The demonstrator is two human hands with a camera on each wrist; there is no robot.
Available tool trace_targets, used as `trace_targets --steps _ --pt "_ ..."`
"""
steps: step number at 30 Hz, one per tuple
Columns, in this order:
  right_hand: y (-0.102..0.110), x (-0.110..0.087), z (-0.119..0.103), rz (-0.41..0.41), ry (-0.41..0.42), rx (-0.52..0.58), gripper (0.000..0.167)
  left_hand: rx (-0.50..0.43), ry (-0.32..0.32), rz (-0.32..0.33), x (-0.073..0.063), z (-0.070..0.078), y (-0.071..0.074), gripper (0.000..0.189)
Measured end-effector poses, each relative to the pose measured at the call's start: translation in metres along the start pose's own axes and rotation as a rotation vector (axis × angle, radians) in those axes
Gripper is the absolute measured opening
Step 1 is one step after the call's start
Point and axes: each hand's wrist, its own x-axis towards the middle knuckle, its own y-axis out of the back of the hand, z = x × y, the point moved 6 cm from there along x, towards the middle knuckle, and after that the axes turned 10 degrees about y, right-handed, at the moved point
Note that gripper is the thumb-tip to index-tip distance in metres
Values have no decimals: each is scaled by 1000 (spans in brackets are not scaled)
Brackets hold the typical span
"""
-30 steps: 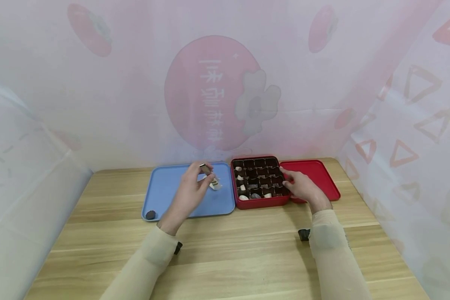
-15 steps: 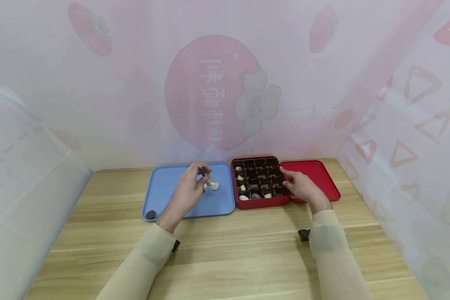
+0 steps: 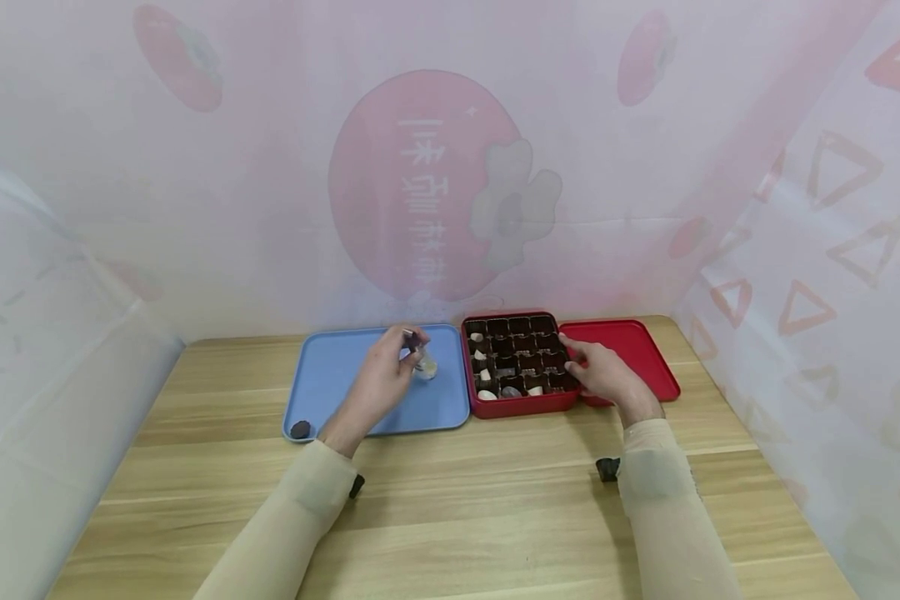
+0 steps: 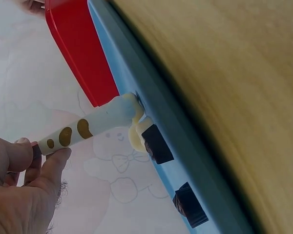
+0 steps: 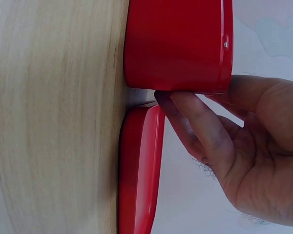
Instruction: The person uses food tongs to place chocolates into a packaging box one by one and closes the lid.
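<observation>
My left hand [image 3: 382, 371] pinches the narrow end of pale, gold-spotted tongs [image 4: 71, 132] between thumb and fingers. The tongs slant down over the blue tray [image 3: 330, 362]. At their wide tips lies a cream-coloured chocolate [image 4: 136, 134], with a dark chocolate [image 4: 157, 145] right beside it in the left wrist view. My right hand [image 3: 602, 369] touches the right wall of the red box [image 3: 525, 406], fingertips at its side and rim. Inside the box, a brown divided insert [image 3: 525, 343] has several pale and dark pieces along its left column and front row.
A red lid [image 3: 648, 367] lies on the wooden table [image 3: 480, 500] to the right of the box. Another dark chocolate [image 3: 301, 429] sits in the tray's front left corner. A printed cloth [image 3: 270, 208] rises behind the tray and box.
My left hand has shifted slightly over the tray, and the tongs have come to the cream chocolate and turned a little. The right hand and the red box stay in place.
</observation>
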Motion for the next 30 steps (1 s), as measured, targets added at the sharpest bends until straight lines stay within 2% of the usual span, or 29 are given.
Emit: trace_targets --steps 1,2,8,9,17,24,30 --pt "0 0 0 0 1 -1 70 2 5 -2 1 0 -1 24" --pt "0 0 0 -1 1 -1 70 -5 -15 2 13 -21 -10 23" --pt "0 0 0 -4 -5 5 70 -17 0 -21 21 -25 -14 22" --pt "0 0 0 -4 -6 5 70 -7 25 -27 11 -5 -6 23" --pt "0 -1 -1 -3 -7 4 70 -3 37 -11 19 -4 -7 20" --pt "1 -1 -3 -4 0 -10 70 0 36 45 26 -6 -9 19" --pt "2 -1 -2 -10 -6 -9 70 -2 26 70 25 4 -8 20"
